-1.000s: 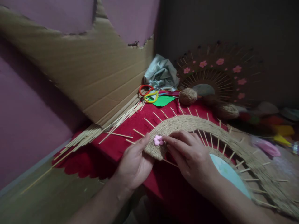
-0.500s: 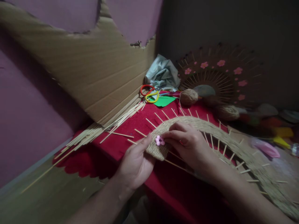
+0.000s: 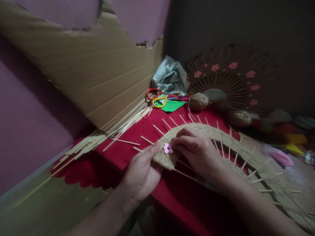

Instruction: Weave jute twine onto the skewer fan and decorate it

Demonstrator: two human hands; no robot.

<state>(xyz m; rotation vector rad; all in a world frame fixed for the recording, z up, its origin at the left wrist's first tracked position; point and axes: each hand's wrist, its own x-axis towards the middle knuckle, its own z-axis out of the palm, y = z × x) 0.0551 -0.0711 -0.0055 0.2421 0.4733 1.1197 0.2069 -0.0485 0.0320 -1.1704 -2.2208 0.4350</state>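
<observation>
A curved band of woven twine (image 3: pixel 206 128) with thin wooden sticks through it arches across the red cloth. My left hand (image 3: pixel 144 168) grips its near left end, thumb on top and fingers beneath. On that end lies a small pink flower (image 3: pixel 168 148) made of rounded petals around a dark centre. My right hand (image 3: pixel 194 149) is closed in a pinch, its fingertips touching the flower's right edge. Whether a petal is between those fingertips is hidden.
Loose sticks (image 3: pixel 86 144) lie at the left beside a cardboard sheet (image 3: pixel 118 75). Behind the band are scissors (image 3: pixel 159 101), green paper (image 3: pixel 173 106), a twine ball (image 3: pixel 199 101) and a crumpled cloth (image 3: pixel 169 77). A flower-decorated fan (image 3: pixel 228 77) stands at the back; a pink packet (image 3: pixel 280 156) lies right.
The view has shifted very slightly. Both hands keep nearly the same place on the band, and the right fingertips stay at the flower's edge.
</observation>
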